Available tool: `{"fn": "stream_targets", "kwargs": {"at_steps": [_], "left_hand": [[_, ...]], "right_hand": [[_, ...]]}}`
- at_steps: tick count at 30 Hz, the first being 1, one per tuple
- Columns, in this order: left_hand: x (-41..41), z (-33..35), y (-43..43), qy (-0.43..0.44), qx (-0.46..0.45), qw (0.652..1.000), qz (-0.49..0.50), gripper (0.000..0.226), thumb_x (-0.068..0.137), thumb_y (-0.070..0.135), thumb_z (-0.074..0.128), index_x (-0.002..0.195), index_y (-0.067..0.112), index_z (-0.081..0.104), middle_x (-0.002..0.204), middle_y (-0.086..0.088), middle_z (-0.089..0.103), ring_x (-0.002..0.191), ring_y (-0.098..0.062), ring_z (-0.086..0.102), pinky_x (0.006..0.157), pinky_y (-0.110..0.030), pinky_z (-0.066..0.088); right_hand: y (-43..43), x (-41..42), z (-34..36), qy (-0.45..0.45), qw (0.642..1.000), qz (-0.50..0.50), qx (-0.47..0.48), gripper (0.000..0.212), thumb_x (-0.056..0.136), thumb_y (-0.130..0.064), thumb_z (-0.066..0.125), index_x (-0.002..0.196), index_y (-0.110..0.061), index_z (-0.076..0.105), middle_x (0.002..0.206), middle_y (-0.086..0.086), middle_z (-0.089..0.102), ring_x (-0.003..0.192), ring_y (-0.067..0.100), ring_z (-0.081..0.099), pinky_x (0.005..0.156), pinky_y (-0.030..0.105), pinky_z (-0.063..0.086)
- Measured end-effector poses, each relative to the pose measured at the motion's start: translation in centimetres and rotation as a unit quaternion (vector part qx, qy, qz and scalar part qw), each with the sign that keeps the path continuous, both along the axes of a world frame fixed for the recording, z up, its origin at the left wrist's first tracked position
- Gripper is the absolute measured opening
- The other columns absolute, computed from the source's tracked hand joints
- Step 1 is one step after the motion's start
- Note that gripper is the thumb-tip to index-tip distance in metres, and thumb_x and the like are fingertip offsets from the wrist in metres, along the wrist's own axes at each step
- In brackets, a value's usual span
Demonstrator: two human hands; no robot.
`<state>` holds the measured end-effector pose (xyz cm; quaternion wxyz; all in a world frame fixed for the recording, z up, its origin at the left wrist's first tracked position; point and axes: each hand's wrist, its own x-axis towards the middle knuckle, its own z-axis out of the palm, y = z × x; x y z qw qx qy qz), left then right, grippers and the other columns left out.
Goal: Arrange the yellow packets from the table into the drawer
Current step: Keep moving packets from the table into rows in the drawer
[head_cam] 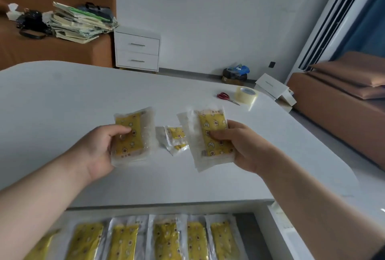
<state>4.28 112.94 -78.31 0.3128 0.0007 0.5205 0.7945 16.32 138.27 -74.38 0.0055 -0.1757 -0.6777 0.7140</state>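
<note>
The left hand [102,147] grips one yellow packet [130,134], thumb curled over its printed face. The right hand [241,147] pinches a second packet [212,136] the same way. Both packets are flat rectangles of patterned yellow, sealed in clear crinkly plastic with wide transparent margins, and both are held above the worktop [83,97]. Between the two hands, loose packets [176,134] lie on that surface.

Nearer than the wrists, the open drawer [246,234] holds a row of packets [166,239] laid side by side, with a bare grey strip at its right end.

The worktop is smooth, white and matte, with rounded corners. Beyond the right hand lie red-handled scissors [226,97], and a roll of clear tape [246,94] stands just beside them. Farther off, a white two-drawer nightstand [136,51] stands against the pale wall. Beyond the left hand, a stack of books [79,23] slumps on a brown upholstered seat [52,51].
</note>
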Motion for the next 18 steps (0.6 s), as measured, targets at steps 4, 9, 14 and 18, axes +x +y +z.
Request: {"fn": "stream_targets", "kwargs": {"at_steps": [4,9,14,18], "left_hand": [[3.4,0.8,-1.2,0.030,-0.030,0.999,-0.030,0.014,0.091,0.010,0.049,0.091,0.006,0.063,0.067,-0.008,0.072,0.056,-0.019,0.071,0.048,-0.028,0.057],[6.8,-0.6,-2.0,0.075,-0.101,0.975,-0.185,0.033,0.062,0.016,0.078,0.091,0.003,0.070,0.085,-0.019,0.071,0.069,-0.028,0.072,0.056,-0.036,0.060],[7.7,-3.1,-2.9,0.081,-0.201,0.929,-0.300,0.076,0.033,0.016,0.096,0.099,-0.003,0.065,0.097,-0.029,0.070,0.080,-0.039,0.071,0.066,-0.045,0.060],[8.4,-3.1,-2.3,0.173,-0.316,0.844,-0.398,0.037,0.071,0.004,0.079,0.102,-0.002,0.061,0.097,-0.023,0.072,0.084,-0.036,0.071,0.069,-0.039,0.060]], "right_hand": [[-1.1,4.3,-1.1,-0.010,0.999,0.041,-0.023,0.031,0.083,-0.005,0.063,0.113,-0.002,0.060,0.103,0.017,0.072,0.090,0.030,0.071,0.077,0.040,0.060],[-1.5,8.6,-3.7,-0.065,0.993,0.096,-0.016,0.025,0.088,-0.011,0.059,0.111,-0.002,0.060,0.099,0.013,0.074,0.087,0.025,0.073,0.072,0.034,0.061],[-0.1,10.7,-5.8,-0.118,0.980,0.152,0.041,0.024,0.091,-0.009,0.060,0.114,-0.002,0.061,0.109,0.019,0.071,0.095,0.032,0.070,0.080,0.038,0.060],[0.4,11.4,-7.7,-0.155,0.953,0.214,0.148,0.013,0.088,-0.007,0.067,0.101,-0.006,0.069,0.098,0.013,0.075,0.089,0.029,0.072,0.079,0.037,0.058]]}}
